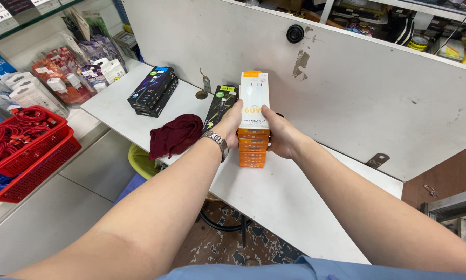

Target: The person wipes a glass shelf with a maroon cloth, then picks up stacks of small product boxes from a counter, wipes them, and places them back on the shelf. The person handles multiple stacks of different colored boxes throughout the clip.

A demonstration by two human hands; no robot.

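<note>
Boxes (253,136), orange and white, are sitting stacked on the white shelf (290,197); the left hand (230,127) and right hand (281,136) are clamping the stack's sides. Uneven squeezing could be toppling it, perhaps onto the black box (220,106) just left of the stack.

Stack of flat orange-and-white cardboard boxes (253,122) stood on white bench (274,197), gripped between left hand (229,127) and right hand (282,136). Just left of it, slim black box with green accents (220,106). Further left, two stacked black boxes (153,91). Clear blister packs (62,78) piled far left by red basket (28,155).
</note>
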